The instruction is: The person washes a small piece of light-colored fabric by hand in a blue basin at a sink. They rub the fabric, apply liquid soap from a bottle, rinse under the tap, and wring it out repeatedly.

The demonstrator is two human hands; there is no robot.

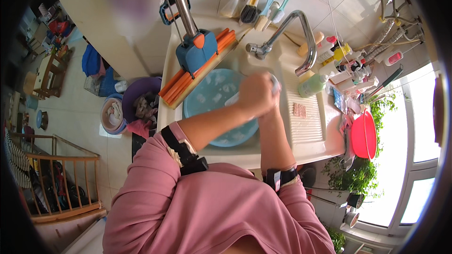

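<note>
Both my hands are pressed together over a light blue round basin (194, 95) set in the sink. My left hand (253, 91), blurred by motion, is closed round a whitish cloth (275, 83). A bit of pale material shows at either side of the fist. My right hand (270, 107) meets it from the right, closed on the same cloth; its fingers are largely hidden. Cloudy water with patches of foam (217, 98) fills the basin. Above the hands arches a chrome faucet (308, 33).
A mop with an orange sponge head (195, 63) leans across the sink's left side. Brushes (252, 4) hang on the wall behind. A green bottle (311, 87) and other bottles stand at the right, beside a ribbed washboard (306, 124). Left of the sink, a purple tub (136, 89) holds laundry.
</note>
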